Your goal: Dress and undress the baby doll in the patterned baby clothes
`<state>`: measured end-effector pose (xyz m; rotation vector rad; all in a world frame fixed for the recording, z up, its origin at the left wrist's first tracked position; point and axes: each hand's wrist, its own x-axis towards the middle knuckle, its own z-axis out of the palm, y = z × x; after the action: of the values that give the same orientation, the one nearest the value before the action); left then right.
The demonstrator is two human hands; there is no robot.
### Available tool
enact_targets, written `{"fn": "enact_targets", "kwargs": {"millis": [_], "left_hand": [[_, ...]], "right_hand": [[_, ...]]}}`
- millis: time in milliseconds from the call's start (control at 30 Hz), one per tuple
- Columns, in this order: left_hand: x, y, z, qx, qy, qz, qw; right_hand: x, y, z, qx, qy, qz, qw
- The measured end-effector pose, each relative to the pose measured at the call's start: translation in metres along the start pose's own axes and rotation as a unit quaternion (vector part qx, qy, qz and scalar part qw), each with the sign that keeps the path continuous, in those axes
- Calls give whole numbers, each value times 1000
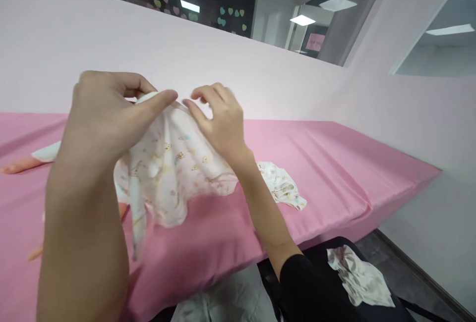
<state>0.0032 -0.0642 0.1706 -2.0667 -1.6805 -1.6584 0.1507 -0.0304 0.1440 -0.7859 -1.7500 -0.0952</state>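
Note:
My left hand point(106, 114) pinches the top edge of a small white printed baby garment point(174, 168) between thumb and fingers and holds it up above the pink mattress point(334, 163). A thin tie strap point(137, 213) dangles from the garment. My right hand point(219, 119) touches the same top edge from the right, thumb against the cloth, fingers curled. The garment hangs in loose folds between both hands. Part of a doll, its orange limbs point(18, 166) showing, lies on the mattress behind my left arm, mostly hidden.
A second printed cloth piece point(282, 188) lies on the mattress to the right of my right forearm. Another crumpled cloth point(359, 277) rests on a dark seat at the lower right. A pale pink wall point(260, 69) runs behind the mattress.

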Motion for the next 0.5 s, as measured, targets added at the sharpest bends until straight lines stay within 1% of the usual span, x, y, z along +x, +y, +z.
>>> {"fn": "enact_targets", "kwargs": {"millis": [67, 100, 167, 233, 333, 400, 433, 467, 500], "left_hand": [[1, 2, 3, -119, -74, -31, 990], [1, 4, 3, -179, -113, -28, 977], [0, 8, 1, -273, -177, 14, 946], [-5, 13, -4, -311, -224, 53, 922], [-13, 19, -10, -289, -278, 92, 911], [-19, 21, -12, -245, -302, 139, 911], [-21, 22, -13, -213, -302, 165, 915], [-23, 23, -13, -175, -286, 188, 923], [-26, 24, -12, -133, -251, 209, 936]], "right_hand": [[-4, -19, 2, 84, -45, 40, 995], [-5, -26, 1, 125, -58, 60, 989], [-4, -32, -7, 209, -63, 84, 972], [-2, -28, -19, 280, -71, 86, 953], [1, -15, -37, 341, -121, 79, 929], [2, -9, -46, 359, -156, 74, 917], [2, -6, -49, 369, -173, 69, 911], [3, -5, -50, 378, -189, 64, 904], [3, -4, -50, 387, -203, 60, 898]]}}
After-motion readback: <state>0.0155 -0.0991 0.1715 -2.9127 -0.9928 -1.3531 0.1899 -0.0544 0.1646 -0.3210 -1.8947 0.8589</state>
